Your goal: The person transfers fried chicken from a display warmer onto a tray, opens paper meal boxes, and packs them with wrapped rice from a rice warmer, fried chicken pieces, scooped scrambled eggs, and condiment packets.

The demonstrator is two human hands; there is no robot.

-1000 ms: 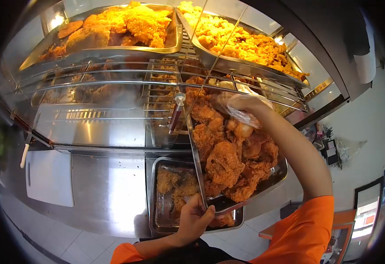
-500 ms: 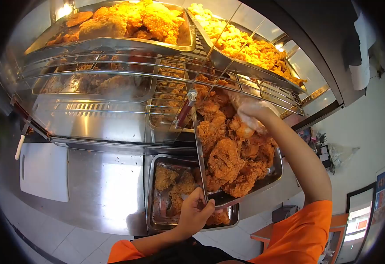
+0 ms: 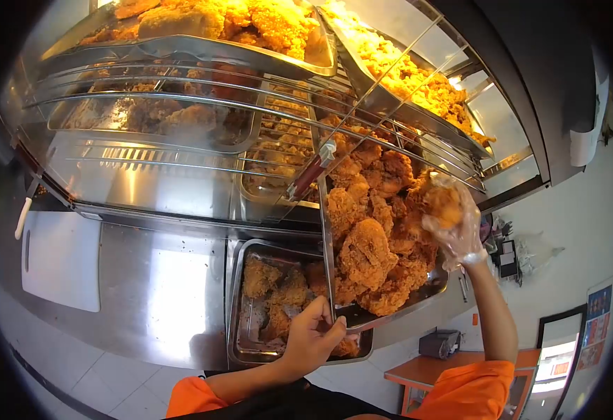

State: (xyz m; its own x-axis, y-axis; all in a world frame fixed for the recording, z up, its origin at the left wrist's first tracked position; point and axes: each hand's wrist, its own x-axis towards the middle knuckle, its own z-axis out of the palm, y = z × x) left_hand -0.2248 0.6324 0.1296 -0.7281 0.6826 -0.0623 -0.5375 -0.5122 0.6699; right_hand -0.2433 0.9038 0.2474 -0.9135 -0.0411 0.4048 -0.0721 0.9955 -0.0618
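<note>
Center right, your right hand (image 3: 460, 234) wraps a partly hidden chicken piece (image 3: 442, 206); lower center, your left hand (image 3: 312, 337), grip closed, pinches a tray (image 3: 328, 245), far end obscured.

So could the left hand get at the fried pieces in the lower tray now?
Probably not without letting go: the left hand grips the upper tray, though the fried pieces in the lower tray lie close by.

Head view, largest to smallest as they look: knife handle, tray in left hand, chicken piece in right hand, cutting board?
1. Tray
2. Cutting board
3. Chicken piece in right hand
4. Knife handle
</note>
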